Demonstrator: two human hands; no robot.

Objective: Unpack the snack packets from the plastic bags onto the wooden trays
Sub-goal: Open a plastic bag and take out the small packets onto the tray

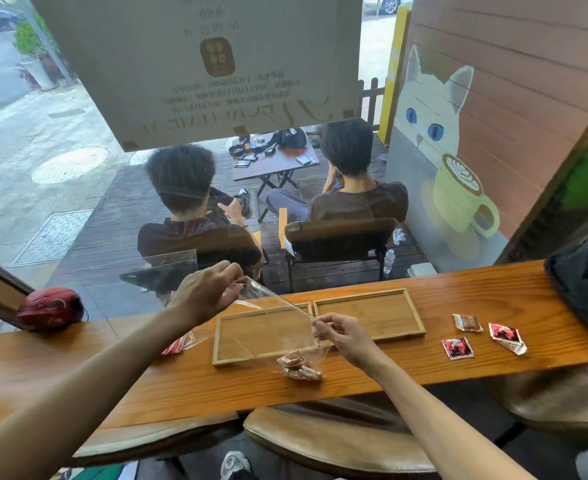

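Head view. The left hand [206,293] and right hand [346,336] each pinch an edge of a clear plastic bag [275,327], stretching it open above the left wooden tray [218,344]. Brown snack packets [299,367] sag in the bag's low corner, near the tray's front edge. The right wooden tray [413,317] is bare. Loose packets [458,348] lie on the surface [372,372] to the right; a second bag [178,345] lies left. Step in hand, by judgement: opening the bag. Next calls for tipping the contents onto a tray while each grip holds.
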